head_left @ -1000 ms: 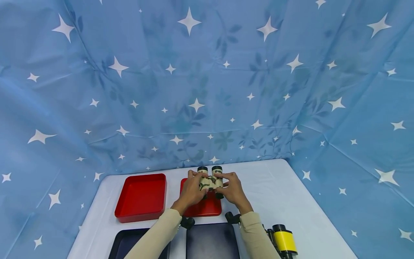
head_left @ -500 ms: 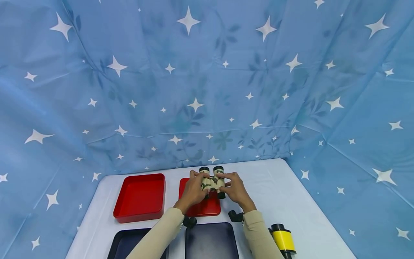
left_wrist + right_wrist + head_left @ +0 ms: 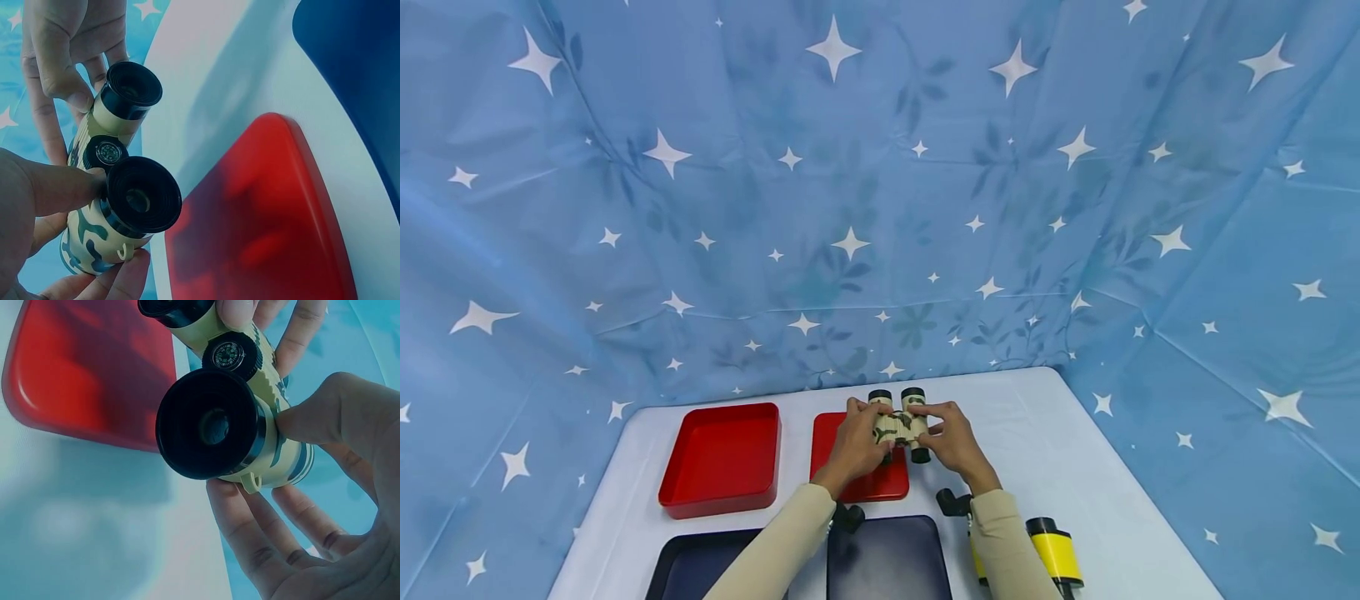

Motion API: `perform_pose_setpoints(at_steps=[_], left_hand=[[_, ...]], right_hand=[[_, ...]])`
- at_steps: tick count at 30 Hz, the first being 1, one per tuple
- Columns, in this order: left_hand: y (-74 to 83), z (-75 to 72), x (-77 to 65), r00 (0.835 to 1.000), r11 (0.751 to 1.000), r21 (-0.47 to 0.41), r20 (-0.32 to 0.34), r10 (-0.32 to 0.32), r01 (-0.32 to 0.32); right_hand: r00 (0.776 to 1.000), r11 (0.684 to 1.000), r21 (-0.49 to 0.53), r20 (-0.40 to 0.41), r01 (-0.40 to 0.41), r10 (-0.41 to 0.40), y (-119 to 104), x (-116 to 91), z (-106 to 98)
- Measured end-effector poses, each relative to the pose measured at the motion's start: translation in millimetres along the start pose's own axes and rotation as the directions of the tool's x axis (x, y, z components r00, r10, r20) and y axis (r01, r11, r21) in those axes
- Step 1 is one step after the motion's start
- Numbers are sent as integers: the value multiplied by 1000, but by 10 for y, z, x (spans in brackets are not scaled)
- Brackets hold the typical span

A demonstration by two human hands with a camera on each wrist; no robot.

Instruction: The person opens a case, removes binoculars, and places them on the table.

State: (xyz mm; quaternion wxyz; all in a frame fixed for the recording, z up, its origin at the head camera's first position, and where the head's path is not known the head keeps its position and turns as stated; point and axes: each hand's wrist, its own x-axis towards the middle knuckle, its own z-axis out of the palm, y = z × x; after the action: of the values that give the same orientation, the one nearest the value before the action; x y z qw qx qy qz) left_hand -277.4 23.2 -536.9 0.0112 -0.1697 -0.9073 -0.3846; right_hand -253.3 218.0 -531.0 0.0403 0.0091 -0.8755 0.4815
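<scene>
Both hands hold a small pair of camouflage binoculars above the red tray-like piece. My left hand grips the left barrel, thumb on the near side and fingers round the far side. On the other barrel, the thumb and fingers of my right hand pinch from the right. Black eyecups face back toward me, and a small round compass sits between them. A little strap loop sticks out below one barrel in the right wrist view.
A deeper red tray stands left on the white table. Two dark trays, one at left and one in the middle, lie along the front. Yellow-and-black binoculars lie partly behind the right sleeve. A starry blue curtain surrounds the table.
Both hands have shifted slightly right with the camouflage binoculars, relative to the red piece below. The grip looks the same, and the head view has turned a little.
</scene>
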Motion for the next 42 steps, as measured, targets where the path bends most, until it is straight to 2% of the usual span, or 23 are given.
perform_pose_setpoints(at_steps=[14,34,42], left_hand=[[79,122,13,1000,1000,7,17,6,-6],[217,275,-2,1000,999,-33,23,6,-5],[262,333,-4,1000,1000,-26,14,-2,2]], right_hand=[[1000,999,-43,-19,-10,9,106,-41,-84],[993,993,-47,-53,-109,107,175,-119,-215],[993,992,-61,-52,-110,107,227,-132,-267]])
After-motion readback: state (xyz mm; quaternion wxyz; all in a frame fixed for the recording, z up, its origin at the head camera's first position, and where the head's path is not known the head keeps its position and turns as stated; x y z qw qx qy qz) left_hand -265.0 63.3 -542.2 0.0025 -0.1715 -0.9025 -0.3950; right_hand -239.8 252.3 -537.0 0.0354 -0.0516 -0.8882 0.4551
